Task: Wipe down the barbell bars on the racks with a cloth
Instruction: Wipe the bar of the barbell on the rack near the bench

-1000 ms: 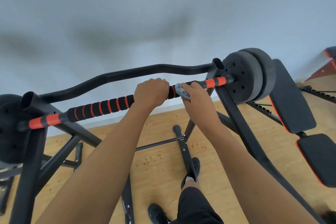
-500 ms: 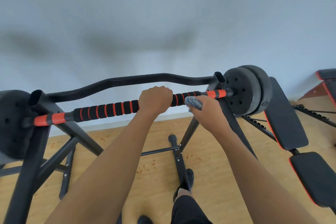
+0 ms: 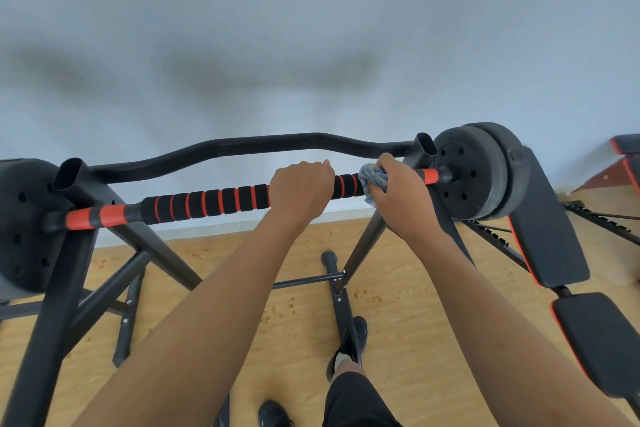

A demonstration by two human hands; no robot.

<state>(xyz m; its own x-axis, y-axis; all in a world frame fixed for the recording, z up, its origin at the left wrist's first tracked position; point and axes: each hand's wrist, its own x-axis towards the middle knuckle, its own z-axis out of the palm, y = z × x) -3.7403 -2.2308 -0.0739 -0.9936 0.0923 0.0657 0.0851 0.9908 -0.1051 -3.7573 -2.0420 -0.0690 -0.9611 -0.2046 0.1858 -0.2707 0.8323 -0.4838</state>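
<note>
Nearest, a shoe [image 3: 273, 413] stands on the floor [image 3: 408, 329], and the other foot sits right against the rack's floor rail [image 3: 337, 291]. A sideways step there could trip.

Up at arm's reach, the left hand [image 3: 299, 189] is curled round the bar [image 3: 207, 201] near the right end of its foam grip, probably steadying it. Just beside it, the right hand [image 3: 401, 196] grips a blue cloth [image 3: 372, 178] wrapped on the bar, between the left hand and the right upright [image 3: 424, 146].

The likely trouble is to the right. Little bar is left before the upright and the plates [image 3: 474, 173], so a hard stroke could knock knuckles on steel or snag the cloth's hanging corner. A strong sideways push might also shift the bar in its rests.

Wiping leftward is blocked until the left hand moves. Past it, the foam runs free to the left upright [image 3: 69, 173]. Behind the bar a curved crossbar [image 3: 242, 146] sits near, leaving modest finger room, and beyond that is the wall. A bench [image 3: 543, 218] crowds the right side.
</note>
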